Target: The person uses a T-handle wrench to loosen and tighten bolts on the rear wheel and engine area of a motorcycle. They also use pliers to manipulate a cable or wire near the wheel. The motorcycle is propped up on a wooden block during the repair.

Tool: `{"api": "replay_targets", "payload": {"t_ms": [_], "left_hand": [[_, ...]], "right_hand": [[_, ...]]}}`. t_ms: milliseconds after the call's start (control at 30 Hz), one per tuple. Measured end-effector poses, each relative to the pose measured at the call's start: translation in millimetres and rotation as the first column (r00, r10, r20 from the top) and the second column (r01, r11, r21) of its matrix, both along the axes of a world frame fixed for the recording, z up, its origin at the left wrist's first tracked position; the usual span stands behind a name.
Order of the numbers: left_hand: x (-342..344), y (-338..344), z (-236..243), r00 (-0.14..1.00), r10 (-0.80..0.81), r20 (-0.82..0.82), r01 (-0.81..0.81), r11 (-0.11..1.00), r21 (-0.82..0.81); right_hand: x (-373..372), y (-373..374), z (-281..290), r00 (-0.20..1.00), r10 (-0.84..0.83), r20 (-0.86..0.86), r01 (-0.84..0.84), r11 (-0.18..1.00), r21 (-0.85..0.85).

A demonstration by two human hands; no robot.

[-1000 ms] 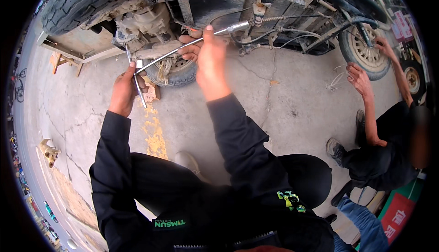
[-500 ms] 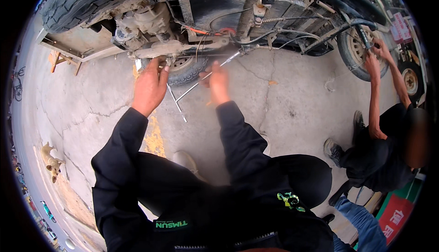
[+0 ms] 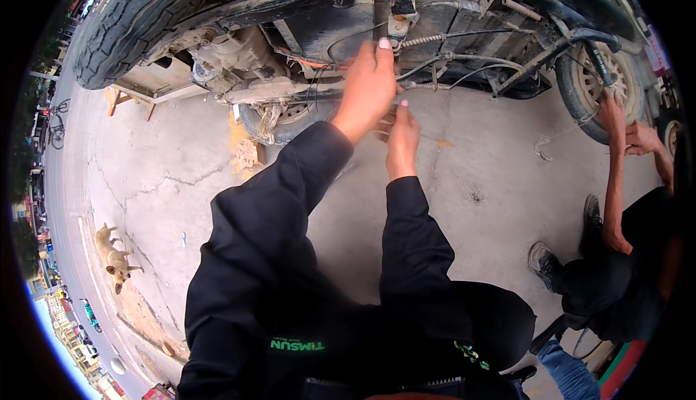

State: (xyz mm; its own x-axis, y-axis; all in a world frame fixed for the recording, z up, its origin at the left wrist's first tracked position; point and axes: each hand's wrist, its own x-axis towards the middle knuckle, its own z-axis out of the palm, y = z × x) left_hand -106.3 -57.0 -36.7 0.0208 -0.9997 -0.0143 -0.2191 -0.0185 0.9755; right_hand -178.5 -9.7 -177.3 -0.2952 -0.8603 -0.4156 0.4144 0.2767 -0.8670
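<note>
Nearest us, our right hand (image 3: pixel 404 142) sits below the spring (image 3: pixel 423 39), fingers half curled and blurred. Our left hand (image 3: pixel 368 92) has swung over from the wheel, now just below-left of the spring, so both work at one spot. The wrench is hidden, perhaps behind the fingers; we cannot tell what either grips. Farther, left of the spring, our sleeve (image 3: pixel 290 175) cuts across the wheel (image 3: pixel 290 124).

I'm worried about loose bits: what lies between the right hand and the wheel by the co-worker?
Between the right hand and that wheel, the head view shows concrete ground with an orange-brown scrap and pale string.
</note>
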Motion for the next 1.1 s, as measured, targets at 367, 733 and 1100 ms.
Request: {"api": "replay_targets", "payload": {"t_ms": [367, 733, 1100], "left_hand": [[-8.1, -5.3, -23.1, 0.99, 0.142, -0.02, -0.143, 0.978, -0.149], [2.9, 1.6, 8.4, 0.961, 0.137, -0.239, -0.069, 0.959, 0.273], [11.7, -11.4, -7.2, 0.821, 0.16, -0.548, 0.079, 0.919, 0.386]], "right_hand": [[-56.8, -80.2, 133.5, 0.986, -0.096, -0.14, 0.052, 0.956, -0.29], [-46.6, -81.1, 132.5, 0.993, -0.085, 0.083, 0.108, 0.941, -0.32], [-43.7, -82.1, 126.3, 0.996, -0.046, 0.082, 0.07, 0.944, -0.323]]}}
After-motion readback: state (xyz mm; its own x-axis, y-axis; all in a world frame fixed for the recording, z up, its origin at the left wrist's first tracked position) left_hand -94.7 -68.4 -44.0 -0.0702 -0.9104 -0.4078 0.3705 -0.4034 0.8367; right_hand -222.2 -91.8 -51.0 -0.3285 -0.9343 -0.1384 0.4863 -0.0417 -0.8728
